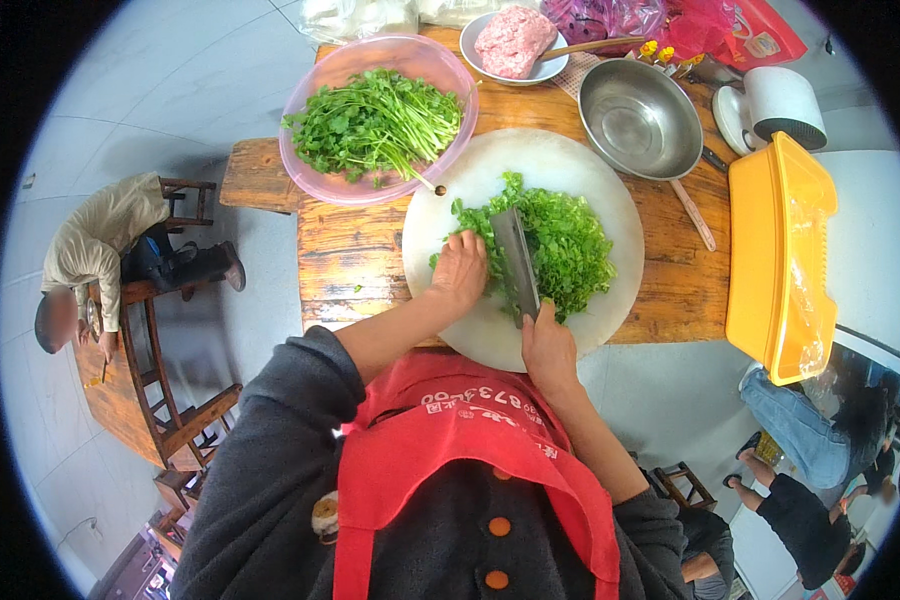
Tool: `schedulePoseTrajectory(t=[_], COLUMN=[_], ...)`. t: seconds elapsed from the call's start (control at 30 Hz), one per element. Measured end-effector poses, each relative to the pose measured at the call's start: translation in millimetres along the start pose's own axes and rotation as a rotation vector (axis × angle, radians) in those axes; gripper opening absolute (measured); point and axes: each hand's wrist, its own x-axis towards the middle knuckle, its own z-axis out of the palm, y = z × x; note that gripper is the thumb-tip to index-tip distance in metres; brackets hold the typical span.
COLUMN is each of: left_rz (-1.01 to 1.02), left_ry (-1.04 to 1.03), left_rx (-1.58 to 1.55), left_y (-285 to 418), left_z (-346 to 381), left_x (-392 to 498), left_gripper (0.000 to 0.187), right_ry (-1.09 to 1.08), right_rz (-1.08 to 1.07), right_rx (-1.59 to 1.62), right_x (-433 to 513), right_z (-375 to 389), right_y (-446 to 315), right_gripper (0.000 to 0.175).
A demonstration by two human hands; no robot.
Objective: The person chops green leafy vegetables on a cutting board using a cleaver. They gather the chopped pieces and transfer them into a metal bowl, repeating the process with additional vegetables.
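Observation:
A round white cutting board lies at the table's front edge, with a heap of chopped green herbs, apparently cilantro, on it. My right hand grips the handle of a cleaver, whose wide blade stands in the herbs. Just left of the blade, my left hand presses on the leafy edge of the heap with bent fingers; how much it grips is hidden. Behind and to the left, a pink translucent plastic basin holds uncut leafy stems.
Around the board on the wooden table are a bowl of minced meat with chopsticks, a metal pan, a knife with a pinkish handle and a yellow plastic bin. A person sits at another table on the left; several people are lower right.

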Motion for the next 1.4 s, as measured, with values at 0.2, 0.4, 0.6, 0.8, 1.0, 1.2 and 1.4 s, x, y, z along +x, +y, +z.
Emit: schedulePoseTrajectory(t=[0.2, 0.4, 0.6, 0.8, 1.0, 1.2, 1.4], left_rz=[-0.002, 0.000, -0.014, 0.041, 0.051, 0.096, 0.090], left_ry=[-0.209, -0.157, -0.173, -0.168, -0.171, -0.060, 0.009], left_rx=[0.061, 0.018, -0.076, -0.078, -0.029, -0.017, -0.085], left_y=[-2.3, -4.0, -12.8, -17.2, -15.2, -17.9, -23.6], left_z=[2.7, 9.2, 5.8, 5.3, 7.3, 13.0, 11.7], left_x=[0.4, 0.1, 1.3, -1.8, -2.5, -4.9, -5.6], left_gripper=[0.007, 0.007, 0.006, 0.005, 0.006, 0.010, 0.012], right_ry=[-0.021, 0.049, 0.020, 0.039, 0.043, 0.034, 0.069], right_rz=[-0.002, -0.034, 0.014, 0.005, -0.033, -0.029, 0.002], right_rx=[-0.039, -0.041, -0.109, -0.021, 0.035, 0.046, -0.005], right_x=[6.2, 28.5, -0.2, -16.4, -6.5, 20.0, 20.1], right_z=[-1.2, 23.7, 16.5, -3.1, 0.9, 22.9, 37.1], right_y=[-5.2, -12.0, 5.6, 7.6, -7.7, -8.9, -11.8], right_gripper=[0.032, 0.033, 0.033, 0.034, 0.032, 0.029, 0.031])
